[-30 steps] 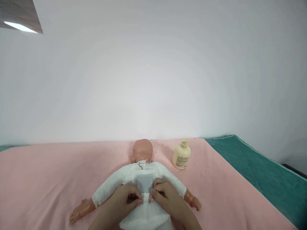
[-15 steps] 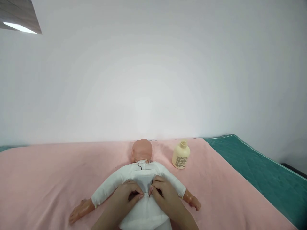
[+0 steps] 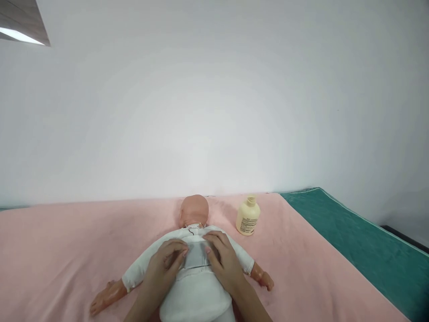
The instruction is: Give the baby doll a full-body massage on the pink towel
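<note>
A baby doll point(image 3: 201, 288) with a white cloth body lies with its back up, arms stretched out to both sides. In the middle of its back shows a grey panel point(image 3: 196, 256) bordered by white cloth. At the panel's left edge, my left hand point(image 3: 166, 264) is closed, thumb and fingertips together at the cloth. My right hand point(image 3: 224, 264) rests over the right edge, its fingers curved and apart from the thumb near the upper border. What lies under its palm is hidden.
A pale yellow bottle point(image 3: 248, 217) stands right of the doll's head point(image 3: 194, 210). Pink cloth point(image 3: 301, 268) lies beneath, over a green cover point(image 3: 351, 237) showing at the right. A white wall point(image 3: 201, 112) rises behind.
Both hands have moved up the doll's back and farther apart, off the panel's lower edge. More of the grey panel shows. My right fingers have opened from their pinch. The view has shifted slightly.
</note>
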Demonstrator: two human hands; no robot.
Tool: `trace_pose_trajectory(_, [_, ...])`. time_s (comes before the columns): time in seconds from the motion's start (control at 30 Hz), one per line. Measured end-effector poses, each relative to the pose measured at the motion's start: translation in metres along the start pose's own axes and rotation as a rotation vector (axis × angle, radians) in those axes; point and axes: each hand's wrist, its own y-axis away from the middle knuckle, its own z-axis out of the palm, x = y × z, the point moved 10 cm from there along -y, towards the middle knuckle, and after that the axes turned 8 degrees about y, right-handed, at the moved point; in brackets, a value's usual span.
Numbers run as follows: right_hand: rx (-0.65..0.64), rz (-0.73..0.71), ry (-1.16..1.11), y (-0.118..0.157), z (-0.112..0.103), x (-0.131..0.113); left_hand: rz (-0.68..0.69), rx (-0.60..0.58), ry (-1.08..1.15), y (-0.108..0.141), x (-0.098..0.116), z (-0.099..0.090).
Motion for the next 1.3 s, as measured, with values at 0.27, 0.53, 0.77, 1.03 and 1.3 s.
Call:
trace_pose_trajectory(0.27, [-0.137, 0.078, 0.069, -0.002, 0.016, 0.005, 0.019, -0.051, -0.205, -0.001, -0.009, 0.02])
trace_pose_trajectory(0.53, [-0.058, 0.021, 0.086, -0.002, 0.014, 0.001, 0.144, -0.026, -0.328, 0.002, -0.005, 0.018])
trace_pose_trajectory(0.77, [-0.127, 0.019, 0.087, -0.002, 0.021, 0.001, 0.184, 0.015, -0.38, -0.001, -0.011, 0.017])
trace_pose_trajectory(1.03, [-0.133, 0.034, 0.127, -0.002, 0.022, 0.001, 0.17, -0.028, -0.358, -0.001, -0.008, 0.02])
trace_pose_trajectory(1.3, [-0.142, 0.032, 0.161, 0.001, 0.024, 0.003, 0.238, 0.028, -0.404, 0.001, 0.001, 0.019])
